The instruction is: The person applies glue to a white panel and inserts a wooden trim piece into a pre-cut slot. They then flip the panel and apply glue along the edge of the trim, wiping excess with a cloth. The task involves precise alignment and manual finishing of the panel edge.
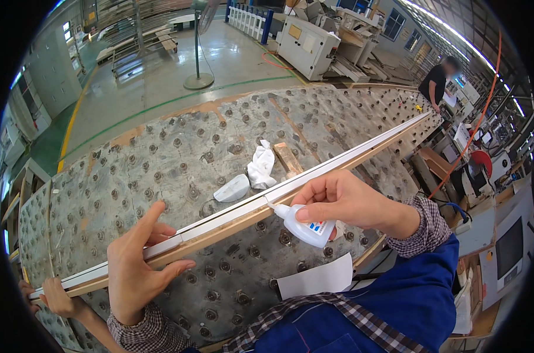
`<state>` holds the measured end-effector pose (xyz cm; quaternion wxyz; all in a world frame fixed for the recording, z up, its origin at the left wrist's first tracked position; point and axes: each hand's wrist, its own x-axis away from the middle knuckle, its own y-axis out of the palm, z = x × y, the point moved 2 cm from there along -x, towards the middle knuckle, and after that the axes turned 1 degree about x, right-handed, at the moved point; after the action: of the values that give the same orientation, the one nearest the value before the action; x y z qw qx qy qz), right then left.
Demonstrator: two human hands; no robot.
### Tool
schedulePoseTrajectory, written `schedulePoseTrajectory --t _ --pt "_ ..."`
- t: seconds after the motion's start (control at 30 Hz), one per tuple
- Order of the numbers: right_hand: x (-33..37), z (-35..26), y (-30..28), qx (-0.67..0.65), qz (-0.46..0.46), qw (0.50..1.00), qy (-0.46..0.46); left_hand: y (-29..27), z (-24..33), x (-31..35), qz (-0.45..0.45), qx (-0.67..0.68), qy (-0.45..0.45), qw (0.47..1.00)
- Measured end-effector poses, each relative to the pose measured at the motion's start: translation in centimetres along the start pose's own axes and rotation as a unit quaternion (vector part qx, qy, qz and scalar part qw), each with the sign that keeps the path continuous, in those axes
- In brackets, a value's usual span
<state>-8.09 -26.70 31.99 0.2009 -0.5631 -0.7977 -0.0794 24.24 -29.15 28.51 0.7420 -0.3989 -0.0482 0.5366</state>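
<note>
My right hand (355,203) grips a small translucent white squeeze bottle (310,226) with a thin nozzle. Its tip points left and meets or nearly meets a long white strip (223,217). Alongside the strip runs a pale wooden batten (220,235), both stretching diagonally across the table. My left hand (140,256) straddles strip and batten, fingers on the far side and thumb spread on the near side. Whether its palm presses on them I cannot tell. Beyond the strip lie a crumpled white cloth or paper (261,165), a greyish-white piece (232,188) and a wooden block (288,157).
The metal table (132,182) is studded with round rollers or balls. Another person's hand (60,297) rests at the strip's left end. Someone in black (436,82) stands near its far right end. A white sheet (315,277) lies close to me; a fan (198,80) stands beyond.
</note>
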Motion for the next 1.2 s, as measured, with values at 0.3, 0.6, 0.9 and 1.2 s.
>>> schedulePoseTrajectory --t 0.3,0.6,0.9,1.2 --pt "-0.1 0.4 0.2 0.002 -0.007 1.0 -0.029 0.5 0.2 -0.2 -0.011 -0.056 -0.004 0.998" --pt "-0.1 0.0 0.4 0.01 -0.014 1.0 -0.011 0.5 0.7 -0.2 -0.001 -0.086 -0.017 0.996" --pt "-0.1 -0.1 0.6 0.009 -0.006 1.0 -0.006 0.5 0.5 -0.2 0.004 -0.075 -0.019 0.997" --pt "0.0 -0.6 0.9 0.029 0.0 1.0 0.007 0.4 0.5 0.0 0.005 -0.067 -0.021 0.997"
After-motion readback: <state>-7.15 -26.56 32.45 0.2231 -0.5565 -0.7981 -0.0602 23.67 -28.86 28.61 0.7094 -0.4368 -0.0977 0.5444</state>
